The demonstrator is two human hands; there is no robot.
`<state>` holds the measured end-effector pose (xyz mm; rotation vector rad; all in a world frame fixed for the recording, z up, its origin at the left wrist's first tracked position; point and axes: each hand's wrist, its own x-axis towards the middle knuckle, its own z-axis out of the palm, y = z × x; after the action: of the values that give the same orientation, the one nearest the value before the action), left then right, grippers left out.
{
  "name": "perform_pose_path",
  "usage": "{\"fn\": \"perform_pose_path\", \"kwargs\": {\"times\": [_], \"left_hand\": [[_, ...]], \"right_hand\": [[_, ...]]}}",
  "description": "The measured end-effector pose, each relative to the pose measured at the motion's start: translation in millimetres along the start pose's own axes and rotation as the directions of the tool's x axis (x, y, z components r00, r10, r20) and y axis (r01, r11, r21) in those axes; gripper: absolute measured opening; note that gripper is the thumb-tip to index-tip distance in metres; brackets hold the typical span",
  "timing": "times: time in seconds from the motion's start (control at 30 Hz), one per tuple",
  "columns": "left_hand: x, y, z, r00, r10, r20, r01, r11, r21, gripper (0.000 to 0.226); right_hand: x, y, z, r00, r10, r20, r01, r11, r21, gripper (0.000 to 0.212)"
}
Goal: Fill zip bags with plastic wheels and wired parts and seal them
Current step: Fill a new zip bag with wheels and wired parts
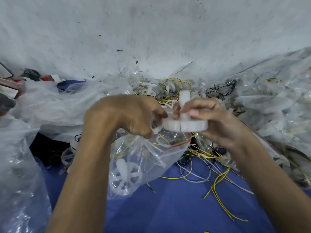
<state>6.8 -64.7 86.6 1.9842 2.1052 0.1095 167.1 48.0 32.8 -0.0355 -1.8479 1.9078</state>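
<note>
The right hand (217, 121) pinches a white plastic wheel (185, 125) at its hub, just above the mouth of the zip bag (143, 162), which the left hand (127, 115) grips. The wheel looks light and stiff, best held by hub or rim. The bag looks thin and slippery. I can read no writing.

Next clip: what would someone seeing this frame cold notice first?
Dead centre, the right hand holds a white plastic wheel by its hub just above the open mouth of a clear zip bag, which the left hand grips; another wheel already lies inside. Around them, loose wires, yellow, white and black, sprawl over the blue surface, with heaps of clear plastic bags on both sides.
</note>
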Motion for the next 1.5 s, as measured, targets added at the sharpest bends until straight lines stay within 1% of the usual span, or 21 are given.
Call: {"fn": "perform_pose_path", "kwargs": {"times": [0.1,0.17,0.23,0.37,0.47,0.57,0.63,0.73,0.77,0.83,0.87,0.9,0.97,1.0,1.07,1.13,1.23,1.27,1.33,1.4,1.5], "left_hand": [[-12.2,-5.6,-8.6,0.976,0.136,-0.171,-0.14,0.99,-0.01,0.068],[-17.0,-8.0,-13.5,0.936,0.225,-0.271,-0.245,0.969,-0.041,0.071],[-17.2,-9.3,-15.0,0.909,0.273,-0.315,-0.281,0.959,0.021,0.075],[-11.1,-13.0,-11.2,0.884,0.29,-0.366,-0.269,0.957,0.11,0.087],[-4.4,-10.9,-5.6,0.918,0.235,-0.319,-0.207,0.971,0.12,0.092],[6.1,1.3,5.4,0.948,0.244,-0.204,-0.218,0.966,0.142,0.089],[9.1,10.6,8.9,0.946,0.255,-0.203,-0.233,0.965,0.123,0.086],[8.8,12.2,6.2,0.931,0.245,-0.27,-0.233,0.969,0.078,0.101],[8.4,10.5,5.2,0.926,0.242,-0.29,-0.226,0.97,0.086,0.102],[6.9,6.7,4.3,0.931,0.225,-0.286,-0.205,0.974,0.099,0.094],[6.0,4.1,3.7,0.941,0.207,-0.268,-0.189,0.978,0.093,0.089],[4.7,0.3,3.2,0.952,0.185,-0.246,-0.17,0.982,0.082,0.086],[1.6,-5.5,0.6,0.964,0.15,-0.219,-0.142,0.988,0.054,0.081],[-0.4,-5.9,-0.7,0.964,0.15,-0.218,-0.147,0.989,0.033,0.077],[-0.7,0.0,-0.5,0.96,0.178,-0.217,-0.179,0.984,0.012,0.071],[2.2,11.5,2.6,0.957,0.197,-0.214,-0.193,0.98,0.04,0.072],[8.4,25.8,6.9,0.952,0.231,-0.199,-0.217,0.972,0.093,0.074],[8.9,28.9,6.5,0.954,0.233,-0.187,-0.221,0.972,0.085,0.075],[6.3,29.4,3.9,0.954,0.229,-0.191,-0.22,0.973,0.07,0.075],[2.5,26.5,2.8,0.945,0.23,-0.232,-0.215,0.973,0.088,0.073],[0.4,23.9,2.6,0.935,0.232,-0.27,-0.218,0.973,0.082,0.07]], "right_hand": [[-5.6,-12.7,5.0,0.995,0.045,0.091,-0.003,0.911,-0.413,0.019],[-8.4,-25.2,11.5,0.98,0.05,0.19,0.074,0.803,-0.591,0.023],[-11.8,-37.3,16.5,0.975,0.055,0.214,0.119,0.686,-0.717,0.027],[-15.5,-45.1,18.8,0.994,-0.015,0.106,0.101,0.466,-0.879,0.029],[-9.0,-42.3,17.7,0.996,-0.064,-0.069,-0.038,0.402,-0.915,0.035],[-6.8,-39.9,16.7,0.969,0.05,-0.243,-0.239,0.443,-0.864,0.034],[-7.7,-40.2,15.7,0.957,0.059,-0.283,-0.259,0.614,-0.746,0.034],[-9.0,-39.2,15.1,0.971,0.089,-0.224,-0.185,0.87,-0.457,0.028],[-7.5,-35.8,17.7,0.977,0.11,-0.18,-0.174,0.903,-0.393,0.023],[-1.6,-25.0,24.2,0.985,0.129,-0.117,-0.166,0.897,-0.409,0.022],[1.2,-19.2,27.0,0.987,0.121,-0.108,-0.159,0.853,-0.497,0.021],[3.3,-14.8,30.5,0.988,0.102,-0.112,-0.15,0.754,-0.64,0.021],[3.9,-9.6,34.0,0.99,0.059,-0.126,-0.139,0.396,-0.908,0.026],[3.2,-7.8,33.9,0.989,0.069,-0.134,-0.146,0.225,-0.963,0.032],[-0.5,-9.1,34.5,0.973,0.16,-0.167,-0.179,0.067,-0.982,0.041],[-3.5,-11.3,33.2,0.958,0.258,-0.127,-0.136,0.018,-0.991,0.033],[-6.0,-14.6,38.4,0.945,0.324,0.037,-0.026,0.188,-0.982,0.021],[-4.1,-13.3,39.2,0.944,0.321,0.072,0.011,0.19,-0.982,0.025],[4.9,-10.7,42.2,0.929,0.366,0.057,0.011,0.127,-0.992,0.04],[14.7,-8.7,41.7,0.877,0.479,-0.03,-0.063,0.053,-0.997,0.048],[21.2,-11.7,42.7,0.808,0.563,-0.176,-0.138,-0.111,-0.984,0.046]]}}
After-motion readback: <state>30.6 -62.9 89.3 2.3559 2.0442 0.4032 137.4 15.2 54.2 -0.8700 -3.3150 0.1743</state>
